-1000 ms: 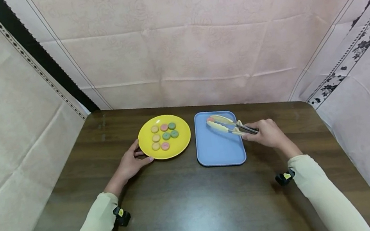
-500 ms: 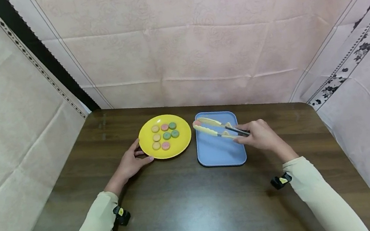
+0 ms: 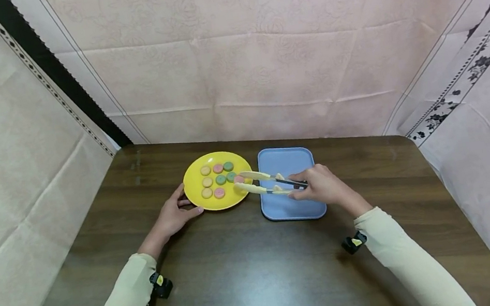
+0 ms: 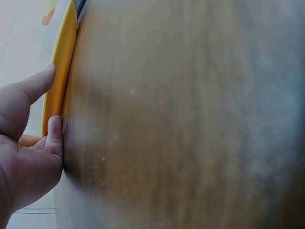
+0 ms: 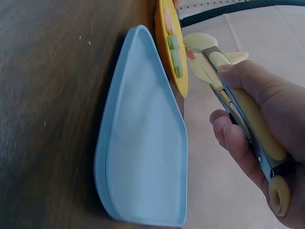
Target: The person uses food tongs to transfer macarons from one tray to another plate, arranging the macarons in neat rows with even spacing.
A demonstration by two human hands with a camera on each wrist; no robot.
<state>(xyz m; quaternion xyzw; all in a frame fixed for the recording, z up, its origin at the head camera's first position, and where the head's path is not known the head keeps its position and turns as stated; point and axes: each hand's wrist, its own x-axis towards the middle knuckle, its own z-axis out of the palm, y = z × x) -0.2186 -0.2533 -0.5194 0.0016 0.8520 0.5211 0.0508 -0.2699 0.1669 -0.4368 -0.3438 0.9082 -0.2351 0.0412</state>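
My left hand (image 3: pixel 172 214) holds the rim of a yellow plate (image 3: pixel 233 200), its thumb and fingers spread along the near-left edge. On the plate lie several small round cookie-like pieces in pale yellow, pink (image 3: pixel 219 193) and green (image 3: pixel 220 180). With my right hand (image 3: pixel 322 185) I grip cream-tipped kitchen tongs (image 3: pixel 255 175) with metal arms. Between their tips is another pink round piece (image 3: pixel 240 179), over the plate's right edge. In the right wrist view, my thumb lies along one arm of the tongs (image 5: pixel 259 119) and the fingers curl under the other.
Right of the plate lies a light blue tray (image 3: pixel 294 211), with the tongs and right hand above it. Both dishes are on a dark wooden table (image 3: pixel 224 271). Pale cloth (image 3: pixel 235 81) hangs behind the table's far edge and at the sides.
My right hand and the tongs have moved left, carrying the pink piece from over the blue tray to the yellow plate's right edge. My left hand and the plate have stayed nearly still.
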